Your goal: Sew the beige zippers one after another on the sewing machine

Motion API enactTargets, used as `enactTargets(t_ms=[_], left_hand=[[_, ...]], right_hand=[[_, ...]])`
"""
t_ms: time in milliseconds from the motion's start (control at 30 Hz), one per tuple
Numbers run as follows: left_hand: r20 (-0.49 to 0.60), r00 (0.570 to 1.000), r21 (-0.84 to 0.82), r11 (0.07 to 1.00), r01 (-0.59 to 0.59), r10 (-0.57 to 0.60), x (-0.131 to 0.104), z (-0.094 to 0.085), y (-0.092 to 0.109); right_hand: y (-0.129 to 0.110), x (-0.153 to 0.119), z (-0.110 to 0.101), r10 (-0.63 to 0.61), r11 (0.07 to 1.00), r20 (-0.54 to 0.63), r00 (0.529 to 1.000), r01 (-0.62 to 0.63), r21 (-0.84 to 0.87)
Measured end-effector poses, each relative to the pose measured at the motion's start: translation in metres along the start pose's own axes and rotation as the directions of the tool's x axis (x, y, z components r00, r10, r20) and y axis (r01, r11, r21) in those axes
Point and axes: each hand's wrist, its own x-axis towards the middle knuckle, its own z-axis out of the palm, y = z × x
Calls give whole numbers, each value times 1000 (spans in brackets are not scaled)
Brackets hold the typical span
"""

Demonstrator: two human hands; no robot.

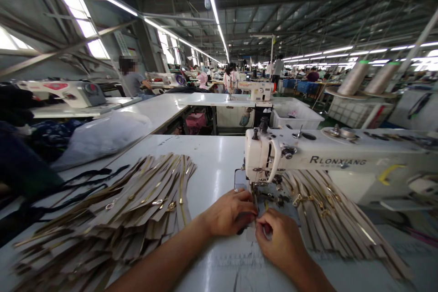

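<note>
My left hand [232,212] lies beside the needle area of a white sewing machine [294,153], its fingers curled and pressed down at the presser foot. Close by on the right, my right hand [282,237] is closed in a pinch, its fingertips almost meeting those of the left. What sits between the fingertips is small and mostly hidden. On the left of the table lies a large heap of beige zipper strips [137,210] with gold teeth and metal pulls. More such zipper strips [337,214] are spread to the right, partly under the machine's arm.
A white plastic bag [102,139] and dark straps [89,175] lie at the left. Beyond the table [205,155] stand another sewing machine [260,91] and a white bin [297,112]. Thread cones [356,77] stand at the right. A person [135,80] sits farther back.
</note>
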Motion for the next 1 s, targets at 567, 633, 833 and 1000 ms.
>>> enactTargets(t_ms=[567,633,833,1000], left_hand=[[-2,1000,-35,999,-2,2,0,-2,1],[-4,1000,-32,999,-3,3,1,-2,2],[-5,1000,-19,1000,-12,12,1,-1,3],[-12,1000,-6,1000,-15,15,0,0,1]], right_hand=[[3,1,-11,-73,996,-21,997,74,43],[3,1,-11,-89,996,-24,996,89,18],[-1,3,-10,-102,994,-29,994,100,-37],[-1,4,-8,-100,993,-57,993,96,-73]])
